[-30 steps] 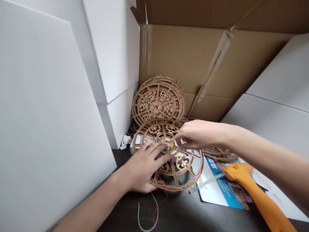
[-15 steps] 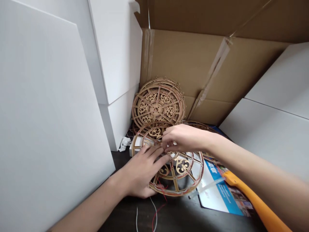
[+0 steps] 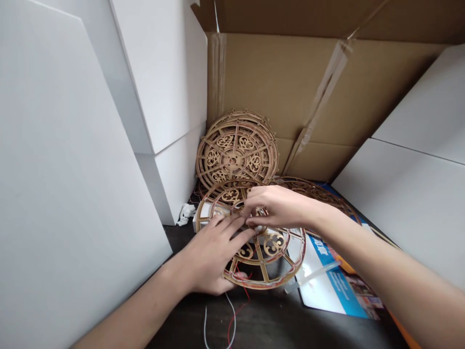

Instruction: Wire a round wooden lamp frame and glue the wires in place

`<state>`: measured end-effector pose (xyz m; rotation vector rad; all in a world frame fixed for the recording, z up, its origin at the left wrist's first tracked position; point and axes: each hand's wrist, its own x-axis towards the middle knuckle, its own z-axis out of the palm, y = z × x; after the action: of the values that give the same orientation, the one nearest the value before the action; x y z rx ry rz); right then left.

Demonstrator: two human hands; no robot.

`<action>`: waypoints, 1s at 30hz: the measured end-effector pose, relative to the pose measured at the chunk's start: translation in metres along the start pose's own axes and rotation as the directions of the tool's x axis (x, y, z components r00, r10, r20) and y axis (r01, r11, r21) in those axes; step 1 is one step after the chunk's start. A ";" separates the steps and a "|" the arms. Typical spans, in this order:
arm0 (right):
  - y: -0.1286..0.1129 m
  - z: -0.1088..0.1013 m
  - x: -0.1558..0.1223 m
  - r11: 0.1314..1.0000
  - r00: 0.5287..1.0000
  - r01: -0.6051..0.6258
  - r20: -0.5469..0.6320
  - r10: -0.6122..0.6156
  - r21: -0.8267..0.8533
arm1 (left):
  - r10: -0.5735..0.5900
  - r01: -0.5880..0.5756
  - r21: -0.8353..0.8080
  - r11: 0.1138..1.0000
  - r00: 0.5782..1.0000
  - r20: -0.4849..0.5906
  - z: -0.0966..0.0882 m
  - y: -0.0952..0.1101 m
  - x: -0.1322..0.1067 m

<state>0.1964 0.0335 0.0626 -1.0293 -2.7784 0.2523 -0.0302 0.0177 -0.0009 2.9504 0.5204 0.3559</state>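
A round openwork wooden disc (image 3: 269, 285) with scroll cut-outs and reddish wire along its ribs lies tilted in front of me. My left hand (image 3: 212, 254) grips its left side, fingers spread over the top and thumb beneath the rim. Near the disc's middle, the fingertips of my right hand (image 3: 272, 206) are pinched together; what sits between them is hidden. A red wire (image 3: 247, 293) and a white wire (image 3: 235, 317) trail down from below the disc onto the dark tabletop (image 3: 276, 325).
Similar wooden discs (image 3: 236, 155) lean in a stack against the cardboard (image 3: 265, 82), with more (image 3: 308, 189) behind my right arm. A printed sheet (image 3: 323, 300) lies at right under a translucent rod (image 3: 316, 276) with an orange handle (image 3: 347, 267). White panels (image 3: 54, 169) flank the left; crumpled tissue (image 3: 186, 213) lies nearby.
The view has shifted slightly. My right fingertips have moved a little at the disc's middle, while my left hand keeps its hold. My right forearm covers more of the orange handle.
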 end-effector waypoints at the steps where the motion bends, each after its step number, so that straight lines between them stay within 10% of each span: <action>1: 0.000 0.000 -0.001 1.000 1.000 0.004 -0.008 -0.004 0.001 | 0.001 -0.001 0.000 1.000 1.000 0.002 0.000 0.000 0.000; 9: -0.007 0.003 -0.012 0.990 0.968 0.041 -0.239 -0.073 -0.136 | 0.005 -0.005 -0.002 1.000 1.000 -0.021 0.003 0.000 -0.001; 13: -0.028 0.019 -0.037 0.979 0.886 -0.159 -0.455 0.087 -0.123 | 0.011 -0.011 0.001 1.000 1.000 -0.026 0.003 0.000 -0.003; 18: -0.054 0.056 -0.066 0.926 0.854 -0.375 -0.371 0.365 0.048 | 0.011 -0.010 0.025 1.000 0.999 -0.030 0.003 0.001 -0.005; 30: -0.066 0.091 -0.073 0.902 0.773 -0.408 -0.472 0.424 0.141 | 0.007 -0.005 0.040 0.999 0.999 -0.031 0.001 0.002 -0.006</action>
<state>0.1894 -0.0730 -0.0190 -1.4601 -2.0621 0.0645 -0.0342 0.0136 -0.0030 2.9902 0.5287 0.3974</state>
